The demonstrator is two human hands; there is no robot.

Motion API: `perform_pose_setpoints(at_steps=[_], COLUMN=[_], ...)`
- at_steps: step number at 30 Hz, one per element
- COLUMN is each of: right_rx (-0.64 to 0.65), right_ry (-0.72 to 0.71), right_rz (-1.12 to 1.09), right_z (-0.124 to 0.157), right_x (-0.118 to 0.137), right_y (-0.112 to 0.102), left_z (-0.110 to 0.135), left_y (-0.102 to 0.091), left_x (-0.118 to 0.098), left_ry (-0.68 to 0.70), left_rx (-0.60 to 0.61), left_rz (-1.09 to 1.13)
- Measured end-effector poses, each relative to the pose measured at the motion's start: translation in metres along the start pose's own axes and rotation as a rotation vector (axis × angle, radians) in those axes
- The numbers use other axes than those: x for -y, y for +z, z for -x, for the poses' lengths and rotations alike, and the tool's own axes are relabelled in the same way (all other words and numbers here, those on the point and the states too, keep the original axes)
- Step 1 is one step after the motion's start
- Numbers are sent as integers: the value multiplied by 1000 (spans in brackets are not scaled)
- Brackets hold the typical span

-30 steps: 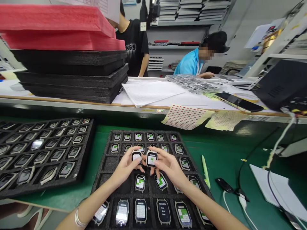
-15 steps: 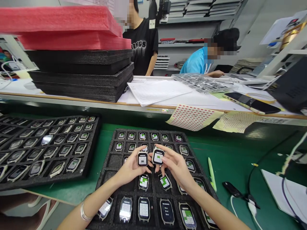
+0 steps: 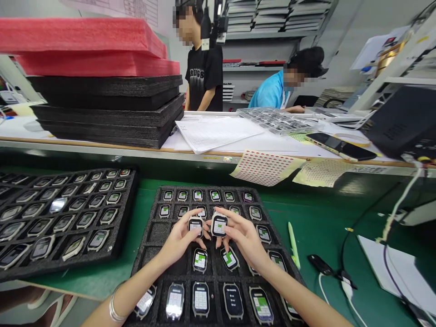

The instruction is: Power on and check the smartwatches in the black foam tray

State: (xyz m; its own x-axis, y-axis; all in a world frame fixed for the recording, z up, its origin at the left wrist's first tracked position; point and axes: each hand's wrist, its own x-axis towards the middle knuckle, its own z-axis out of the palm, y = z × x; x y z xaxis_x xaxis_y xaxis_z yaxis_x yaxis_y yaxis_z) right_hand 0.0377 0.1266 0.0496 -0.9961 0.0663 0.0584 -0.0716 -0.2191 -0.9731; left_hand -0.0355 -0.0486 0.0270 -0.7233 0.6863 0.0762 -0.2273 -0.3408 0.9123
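Observation:
My left hand (image 3: 180,236) grips a smartwatch (image 3: 195,223) without a strap, its thumb lying over the lit screen. Close beside it, my right hand (image 3: 240,229) holds a second smartwatch (image 3: 219,224), whose screen shows a white grid with a green patch; that thumb rests at the screen's edge. Both are held above a black foam tray (image 3: 155,250) with several watches in its compartments. Just below the hands lie a watch with green and white blocks (image 3: 200,260) and a tilted watch (image 3: 230,259). My fingers and forearms hide some of the compartments.
Another foam tray (image 3: 126,213) of watches lies at left. A light-green pen (image 3: 293,245), a black dongle (image 3: 320,265) and cables are at right. Stacked foam (image 3: 105,91), papers (image 3: 218,131) and a phone (image 3: 340,146) occupy the raised shelf. Two people are behind it.
My left thumb has moved from below the left watch onto its screen. The whole view has shifted slightly, so the scene sits a little further left. Both watches stay in my hands.

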Motion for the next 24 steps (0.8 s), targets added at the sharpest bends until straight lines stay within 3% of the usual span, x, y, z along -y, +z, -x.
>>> perform_pose_setpoints(at_steps=[8, 14, 18, 21, 24], right_rx=[-93, 9, -13, -60, 10], right_ry=[-13, -48, -45, -39, -26], right_rz=[82, 38, 50, 66, -28], right_z=[1, 9, 11, 13, 30], right_x=[-2, 8, 14, 22, 38], right_y=[4, 3, 7, 15, 29], left_z=[4, 5, 4, 5, 7], left_y=[1, 1, 0, 2, 5], left_x=[2, 2, 5, 4, 0], left_ry=[-1, -22, -38, -52, -49], left_rx=[39, 1, 1, 7, 22], left_rz=[-7, -11, 22, 27, 4])
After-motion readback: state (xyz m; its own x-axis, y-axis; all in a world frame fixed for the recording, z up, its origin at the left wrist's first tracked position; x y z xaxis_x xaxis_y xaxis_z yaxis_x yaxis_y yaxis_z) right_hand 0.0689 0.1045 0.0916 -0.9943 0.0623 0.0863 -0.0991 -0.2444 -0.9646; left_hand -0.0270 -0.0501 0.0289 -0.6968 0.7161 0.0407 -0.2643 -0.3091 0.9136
